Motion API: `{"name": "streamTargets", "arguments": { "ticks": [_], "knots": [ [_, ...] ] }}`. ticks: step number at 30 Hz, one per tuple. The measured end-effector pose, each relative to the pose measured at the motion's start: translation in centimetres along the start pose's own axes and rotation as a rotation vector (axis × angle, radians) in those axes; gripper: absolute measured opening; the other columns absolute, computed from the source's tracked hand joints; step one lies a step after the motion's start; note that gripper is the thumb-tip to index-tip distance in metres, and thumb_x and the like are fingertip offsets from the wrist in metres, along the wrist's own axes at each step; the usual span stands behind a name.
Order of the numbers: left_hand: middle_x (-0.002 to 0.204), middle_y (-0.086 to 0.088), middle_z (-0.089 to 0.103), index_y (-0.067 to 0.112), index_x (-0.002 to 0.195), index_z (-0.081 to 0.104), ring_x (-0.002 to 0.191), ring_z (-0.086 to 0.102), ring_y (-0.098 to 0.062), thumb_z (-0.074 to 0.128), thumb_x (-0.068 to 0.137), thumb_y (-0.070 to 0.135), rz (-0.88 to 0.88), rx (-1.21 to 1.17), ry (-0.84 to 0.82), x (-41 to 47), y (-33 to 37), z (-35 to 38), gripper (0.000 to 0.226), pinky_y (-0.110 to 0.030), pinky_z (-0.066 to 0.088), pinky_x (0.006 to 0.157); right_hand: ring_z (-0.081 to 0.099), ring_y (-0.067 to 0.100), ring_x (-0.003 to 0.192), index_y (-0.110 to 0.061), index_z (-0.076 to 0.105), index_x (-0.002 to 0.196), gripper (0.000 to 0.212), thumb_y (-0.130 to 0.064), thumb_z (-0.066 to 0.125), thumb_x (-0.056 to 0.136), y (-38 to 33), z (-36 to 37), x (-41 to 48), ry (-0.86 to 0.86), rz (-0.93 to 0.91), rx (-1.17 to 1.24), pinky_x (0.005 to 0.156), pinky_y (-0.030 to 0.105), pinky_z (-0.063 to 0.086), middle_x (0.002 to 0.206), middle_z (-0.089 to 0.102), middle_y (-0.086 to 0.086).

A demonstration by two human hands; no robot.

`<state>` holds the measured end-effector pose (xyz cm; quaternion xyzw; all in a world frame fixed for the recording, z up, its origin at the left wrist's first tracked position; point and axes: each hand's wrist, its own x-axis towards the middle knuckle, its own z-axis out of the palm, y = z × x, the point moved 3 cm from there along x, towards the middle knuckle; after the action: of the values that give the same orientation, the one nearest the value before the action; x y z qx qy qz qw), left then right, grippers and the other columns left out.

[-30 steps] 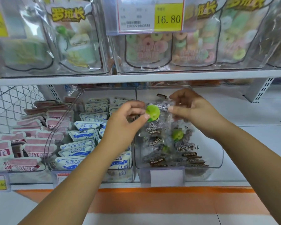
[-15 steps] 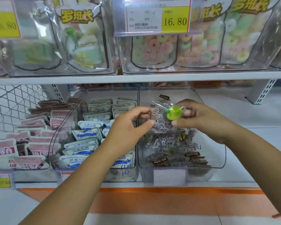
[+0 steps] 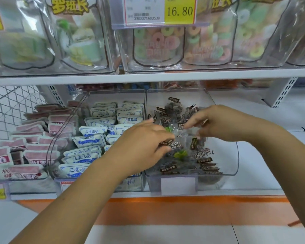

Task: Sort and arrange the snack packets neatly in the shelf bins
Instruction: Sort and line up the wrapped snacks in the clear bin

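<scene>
Grip check: clear crinkly dark-plum snack packet (image 3: 184, 130) pinched by right hand (image 3: 224, 123) and, seemingly (blurred), left hand (image 3: 144, 143), over clear plastic bin (image 3: 233, 155) of matching packets (image 3: 206, 160). Lay flat, label up; release together.

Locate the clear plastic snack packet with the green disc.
In the head view, just right of centre, the clear plastic snack packet is held between the left hand and right hand, over the clear bin of dark packets.
</scene>
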<state>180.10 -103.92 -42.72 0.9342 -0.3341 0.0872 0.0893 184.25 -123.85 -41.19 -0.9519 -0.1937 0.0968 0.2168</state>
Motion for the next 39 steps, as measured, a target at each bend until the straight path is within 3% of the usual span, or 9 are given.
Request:
{"name": "streamTargets", "arguments": {
  "ticks": [3, 7, 12, 17, 23, 27, 31, 35, 39],
  "knots": [
    [0.146, 0.017, 0.04, 0.042, 0.146, 0.028, 0.128, 0.041, -0.006, 0.054, 0.084, 0.065, -0.016, -0.075, -0.16, 0.0, 1.7, 0.4, 0.071, -0.027, 0.037, 0.106, 0.056, 0.009, 0.108, -0.039, 0.058, 0.122, 0.047, -0.021, 0.073, 0.08, -0.1, 2.7, 0.8, -0.226, -0.042, -0.197, 0.09, 0.027, 0.047, 0.12, 0.057, -0.014],
    [0.143, 0.014, 0.044, 0.038, 0.144, 0.03, 0.121, 0.05, -0.011, 0.056, 0.078, 0.072, 0.017, 0.067, -0.332, 0.4, 2.5, 1.8, 0.079, -0.031, 0.045, 0.095, 0.026, 0.021, 0.139, -0.043, 0.036, 0.142, 0.08, -0.034, 0.078, 0.074, 1.5, 5.9, 2.9, -0.312, -0.018, -0.361, 0.114, 0.043, 0.027, 0.15, 0.034, -0.007],
    [0.137, 0.012, 0.051, 0.038, 0.143, 0.032, 0.118, 0.052, -0.014, 0.058, 0.083, 0.063, -0.03, 0.037, -0.43, 1.2, 2.0, 1.4, 0.069, -0.029, 0.043, 0.091, 0.056, 0.014, 0.111, -0.036, 0.063, 0.121, 0.048, -0.027, 0.078, 0.077, 1.7, 4.1, 2.7, -0.197, -0.02, -0.196, 0.093, 0.031, 0.045, 0.129, 0.058, -0.008],
    [0.138, 0.01, 0.051, 0.037, 0.14, 0.042, 0.118, 0.051, -0.013, 0.061, 0.089, 0.046, -0.092, -0.062, -0.622, 2.6, 1.1, 0.6, 0.055, -0.025, 0.042, 0.089, 0.056, 0.015, 0.114, -0.028, 0.065, 0.12, 0.031, -0.014, 0.061, 0.093, 1.8, 2.7, 2.5, -0.138, 0.026, -0.155, 0.089, 0.026, 0.042, 0.137, 0.055, -0.002],
    [0.125, 0.002, 0.06, 0.019, 0.129, 0.055, 0.108, 0.057, -0.02, 0.053, 0.096, 0.038, -0.028, 0.022, -0.777, 3.9, 1.1, 1.3, 0.037, -0.03, 0.046, 0.087, 0.063, 0.006, 0.084, -0.031, 0.069, 0.099, 0.012, -0.024, 0.062, 0.093, 1.8, -1.3, 1.1, 0.063, 0.032, -0.033, 0.076, 0.025, 0.047, 0.1, 0.068, -0.009],
    [0.118, 0.01, 0.061, 0.024, 0.122, 0.06, 0.097, 0.058, -0.011, 0.066, 0.085, 0.046, -0.147, -0.161, -0.589, 4.2, 0.7, 0.9, 0.044, -0.026, 0.047, 0.084, 0.07, 0.014, 0.066, -0.025, 0.065, 0.09, 0.01, -0.035, 0.066, 0.088, 1.9, -1.1, 0.4, 0.169, 0.031, 0.2, 0.075, 0.034, 0.055, 0.082, 0.066, -0.009],
    [0.091, 0.009, 0.06, 0.021, 0.088, 0.056, 0.082, 0.057, -0.003, 0.075, 0.077, 0.041, -0.298, -0.325, 0.015, 2.8, -1.0, -0.4, 0.029, -0.01, 0.042, 0.069, 0.069, 0.026, 0.058, -0.016, 0.06, 0.089, 0.019, -0.034, 0.062, 0.09, 1.9, -0.9, 0.5, 0.211, 0.019, 0.353, 0.068, 0.045, 0.057, 0.068, 0.058, 0.001],
    [0.118, 0.011, 0.049, 0.033, 0.122, 0.05, 0.097, 0.053, 0.006, 0.075, 0.077, 0.039, -0.367, -0.447, 0.2, 1.9, -1.5, 0.2, 0.051, -0.017, 0.047, 0.09, 0.068, 0.03, 0.056, -0.017, 0.059, 0.089, 0.018, -0.035, 0.062, 0.089, 1.2, -0.4, 0.7, 0.222, -0.012, 0.444, 0.063, 0.041, 0.052, 0.07, 0.053, 0.009],
    [0.12, 0.014, 0.045, 0.044, 0.138, 0.038, 0.096, 0.053, 0.005, 0.072, 0.082, 0.039, -0.361, -0.432, 0.232, 2.3, -1.6, 0.1, 0.066, -0.011, 0.039, 0.08, 0.062, 0.02, 0.053, -0.016, 0.064, 0.091, 0.016, -0.032, 0.064, 0.088, 0.8, -0.3, 0.7, 0.253, -0.039, 0.463, 0.057, 0.037, 0.056, 0.066, 0.056, 0.002]
  ]
}}
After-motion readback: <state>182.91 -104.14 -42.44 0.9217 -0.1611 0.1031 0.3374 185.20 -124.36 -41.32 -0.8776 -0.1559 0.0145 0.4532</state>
